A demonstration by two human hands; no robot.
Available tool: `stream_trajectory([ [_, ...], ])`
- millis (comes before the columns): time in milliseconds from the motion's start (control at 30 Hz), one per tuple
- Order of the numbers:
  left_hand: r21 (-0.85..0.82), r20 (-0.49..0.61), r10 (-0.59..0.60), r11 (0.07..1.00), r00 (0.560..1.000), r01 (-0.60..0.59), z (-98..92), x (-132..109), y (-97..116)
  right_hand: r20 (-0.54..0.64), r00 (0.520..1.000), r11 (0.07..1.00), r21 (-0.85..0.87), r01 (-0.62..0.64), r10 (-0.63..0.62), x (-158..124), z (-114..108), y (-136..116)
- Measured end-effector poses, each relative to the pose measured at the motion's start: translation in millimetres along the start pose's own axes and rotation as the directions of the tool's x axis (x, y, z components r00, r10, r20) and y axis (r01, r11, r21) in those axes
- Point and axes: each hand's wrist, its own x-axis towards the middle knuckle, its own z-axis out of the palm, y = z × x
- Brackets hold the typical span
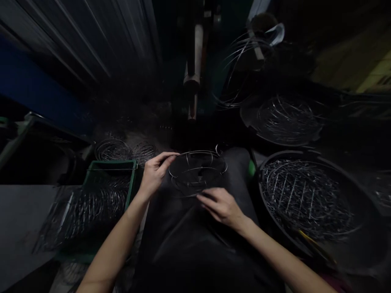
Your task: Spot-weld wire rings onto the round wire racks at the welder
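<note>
Both sides of a round wire rack [198, 154] are held over a dark lap [195, 248]: it is gripped by the left hand's [154, 173] curled fingers, while the right hand's [221, 205] extended fingers lie on its near rim. Stacked wire racks [305, 199] are piled in a black tub [276, 156] and a green crate [110, 162].

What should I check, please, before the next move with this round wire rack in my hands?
1. Left hand on the round wire rack: ok, the fingers curl over its left rim.
2. Right hand on the rack: cannot tell, the fingers reach its lower edge, but a firm hold does not show.
3. Wire joints of the rack: cannot tell, too dim and small.
4. Support under the rack: ok, it lies against the dark cloth on the lap.
5. Light on the work: not ok, the scene is dim.
6. Green crate of wire racks: ok, it stands close beside the left forearm.
</note>
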Motion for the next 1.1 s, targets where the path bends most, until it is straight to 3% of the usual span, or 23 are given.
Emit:
stream_trajectory([
  [100, 0.153, 0.044, 0.108, 0.982, 0.993, -0.113, 11.4, 2, -9, -0.308, 0.941, 0.987, -0.029, -0.157, 0.141, 20, -32, 13],
  [167, 0.231, 0.084, 0.158, 0.957, 0.984, -0.174, 16.0, 2, -12, -0.384, 0.873, 0.939, -0.045, -0.342, 0.300, 37, -47, 26],
  [233, 0.291, 0.127, 0.201, 0.929, 0.971, -0.230, 19.5, 2, -9, -0.339, 0.865, 0.919, -0.003, -0.393, 0.369, 51, -51, 37],
  [367, 0.299, 0.272, 0.267, 0.889, 0.925, -0.345, 27.5, 11, 5, -0.240, 0.884, 0.913, 0.177, -0.366, 0.401, 65, -43, 44],
  [567, 0.452, 0.336, 0.368, 0.745, 0.867, -0.491, 48.8, 51, 2, -0.235, 0.855, 0.884, 0.204, -0.421, 0.462, 66, -49, 65],
  [733, 0.416, 0.499, 0.206, 0.795, 0.842, -0.441, 66.1, 71, -10, -0.161, 0.891, 0.905, 0.051, -0.422, 0.424, 60, -57, 82],
  [933, 0.223, 0.642, 0.136, 0.908, 0.755, -0.354, 54.2, 76, 0, -0.134, 0.899, 0.909, 0.089, -0.407, 0.416, 57, -56, 84],
  [1100, 0.162, 0.630, 0.095, 0.955, 0.771, -0.250, 49.2, 80, 0, -0.136, 0.905, 0.914, 0.024, -0.404, 0.403, 61, -58, 85],
])
